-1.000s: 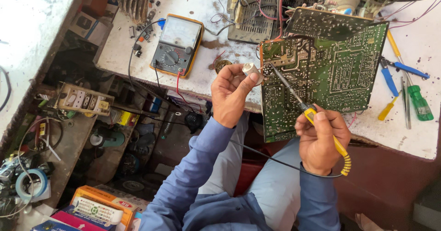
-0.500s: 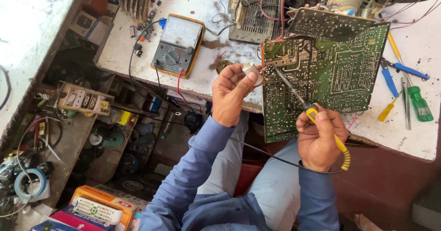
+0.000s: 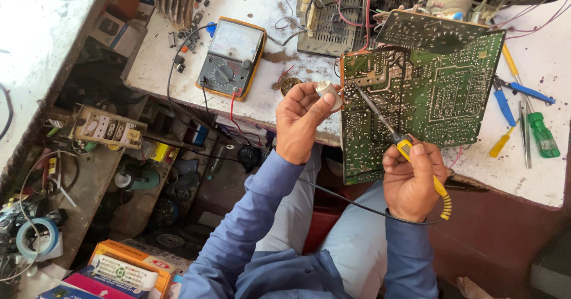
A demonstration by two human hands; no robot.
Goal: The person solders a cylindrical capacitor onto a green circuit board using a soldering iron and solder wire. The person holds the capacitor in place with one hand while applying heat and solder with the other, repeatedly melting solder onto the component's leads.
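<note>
The green circuit board (image 3: 434, 91) leans on the white workbench (image 3: 535, 162) edge before you. Your right hand (image 3: 413, 180) clamps the yellow-handled soldering iron (image 3: 392, 132), tip on the board. Your left hand (image 3: 300, 120) pinches a small solder spool (image 3: 328, 92) beside it

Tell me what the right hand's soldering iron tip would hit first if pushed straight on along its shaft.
The right hand aims the soldering iron up-left; its tip seems already at the green circuit board, near the upper left corner. Depth is uncertain.
</note>
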